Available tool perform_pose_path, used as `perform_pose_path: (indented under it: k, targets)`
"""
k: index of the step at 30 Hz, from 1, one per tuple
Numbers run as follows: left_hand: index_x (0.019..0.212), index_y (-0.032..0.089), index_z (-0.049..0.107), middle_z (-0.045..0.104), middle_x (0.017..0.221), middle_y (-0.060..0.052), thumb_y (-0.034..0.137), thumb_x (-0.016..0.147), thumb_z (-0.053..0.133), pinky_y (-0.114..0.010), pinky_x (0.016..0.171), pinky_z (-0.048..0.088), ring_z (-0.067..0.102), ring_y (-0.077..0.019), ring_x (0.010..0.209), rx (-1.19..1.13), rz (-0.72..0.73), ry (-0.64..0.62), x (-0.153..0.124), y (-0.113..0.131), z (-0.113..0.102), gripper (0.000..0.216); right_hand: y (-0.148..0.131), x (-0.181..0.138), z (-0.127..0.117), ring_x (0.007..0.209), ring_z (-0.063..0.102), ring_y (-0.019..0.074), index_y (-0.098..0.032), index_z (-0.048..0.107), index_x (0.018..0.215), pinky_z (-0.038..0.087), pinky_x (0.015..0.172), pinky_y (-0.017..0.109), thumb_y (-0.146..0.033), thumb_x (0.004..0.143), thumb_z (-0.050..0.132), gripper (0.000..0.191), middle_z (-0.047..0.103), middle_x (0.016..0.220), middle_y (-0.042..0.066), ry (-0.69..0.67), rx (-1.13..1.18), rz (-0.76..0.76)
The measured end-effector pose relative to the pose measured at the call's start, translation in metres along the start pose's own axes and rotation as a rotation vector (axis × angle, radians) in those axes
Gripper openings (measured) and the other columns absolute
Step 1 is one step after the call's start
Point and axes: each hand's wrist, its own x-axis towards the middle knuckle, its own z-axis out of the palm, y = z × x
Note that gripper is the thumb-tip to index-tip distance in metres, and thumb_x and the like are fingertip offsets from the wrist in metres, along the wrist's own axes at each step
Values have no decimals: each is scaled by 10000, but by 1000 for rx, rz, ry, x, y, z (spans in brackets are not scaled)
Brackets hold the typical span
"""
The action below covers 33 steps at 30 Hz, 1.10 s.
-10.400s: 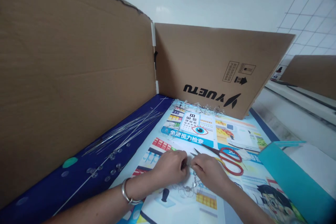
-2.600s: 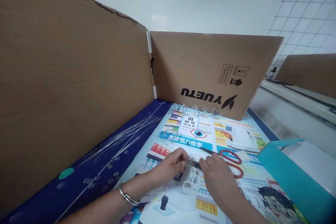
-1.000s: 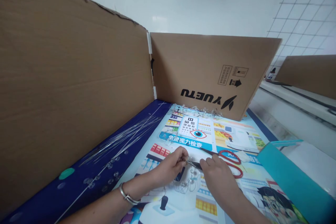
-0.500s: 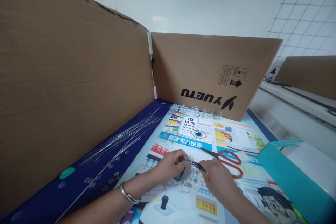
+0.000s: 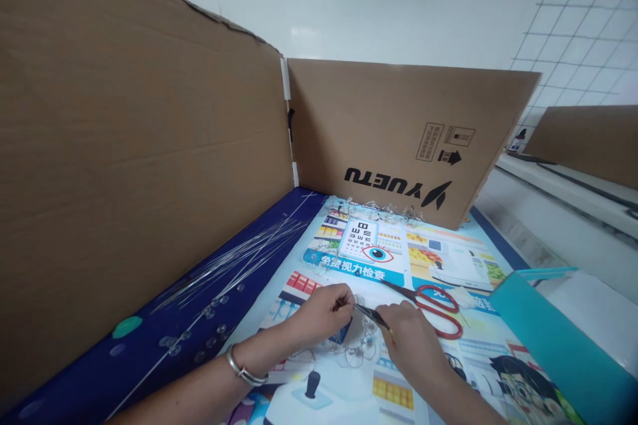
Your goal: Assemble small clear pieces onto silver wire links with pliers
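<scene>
1. Left hand (image 5: pixel 323 313): fingers pinched together; what they grip is too small to make out.
2. Right hand (image 5: pixel 411 335): wrapped round slim dark metal pliers with a yellow handle (image 5: pixel 371 314), tips toward 10 o'clock, at the left fingertips.
3. Clear beads on thin looped wire (image 5: pixel 356 350): 5 o'clock of left hand.
4. Red-handled metal scissors (image 5: pixel 417 296): 1 o'clock of right hand.
5. Long silvery wires (image 5: pixel 239 257): on blue-covered table (image 5: pixel 259 282), 10 o'clock of left hand.

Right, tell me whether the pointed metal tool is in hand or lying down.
In hand: the right hand holds the metal tool, its narrow end pointing toward the left hand.
</scene>
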Motion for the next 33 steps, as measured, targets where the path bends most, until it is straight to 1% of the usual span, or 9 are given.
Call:
perform_pose_path:
  k: [4,8,10,12,15,18,21,27,33]
  targets:
    - [702,150,515,456,618,38,114,716,415,-176,508,279,392,-94,583,90,46,-3,-1,3,-3,106,-2,-1,1,788,473,170,-220,567,836,285,667,269,-113,789,456,161,595,787,11,18,-21,-16]
    - [717,152,512,446,624,39,113,729,404,-175,509,277,378,-93,580,117,76,-49,0,4,-7,115,-1,-2,2,775,461,170,-221,568,807,286,672,276,-84,789,461,174,575,750,9,86,-66,-32]
    - [720,156,503,451,638,38,117,745,396,-176,515,283,378,-93,584,127,92,-58,1,4,-7,116,1,-2,3,775,453,180,-219,571,806,285,679,289,-72,767,488,173,565,742,13,117,-115,-60]
    - [725,157,493,459,651,34,118,756,386,-178,523,292,383,-94,590,140,102,-63,1,3,-6,119,3,-1,4,772,443,190,-218,576,832,283,687,305,-63,747,513,188,556,744,16,152,-171,-101]
    - [730,157,482,472,673,29,116,766,375,-183,538,305,395,-97,604,162,123,-66,1,3,-5,119,7,1,4,778,430,197,-211,574,890,284,711,326,-49,762,498,220,543,754,21,194,-239,-162]
    - [723,160,469,469,674,30,111,770,371,-187,547,312,400,-98,607,168,141,-73,1,4,-4,119,10,2,2,796,425,201,-198,566,939,287,724,335,-34,774,483,248,537,775,29,209,-287,-212]
    - [710,163,460,468,680,30,99,764,365,-190,563,324,409,-100,616,169,154,-82,1,5,-5,126,12,3,0,798,424,206,-189,558,994,288,703,341,-37,765,500,281,536,790,36,228,-343,-252]
    - [713,163,469,482,702,20,94,761,361,-198,600,347,433,-112,651,162,147,-97,1,6,-5,137,13,5,-4,792,435,211,-191,542,1042,294,687,350,-60,737,536,331,536,809,45,265,-436,-299]
    - [690,162,461,468,686,25,103,768,359,-197,595,348,428,-109,642,129,130,-119,1,5,-6,141,9,3,-14,854,453,243,-185,542,1058,297,742,391,-76,775,481,309,551,873,78,324,-522,-331]
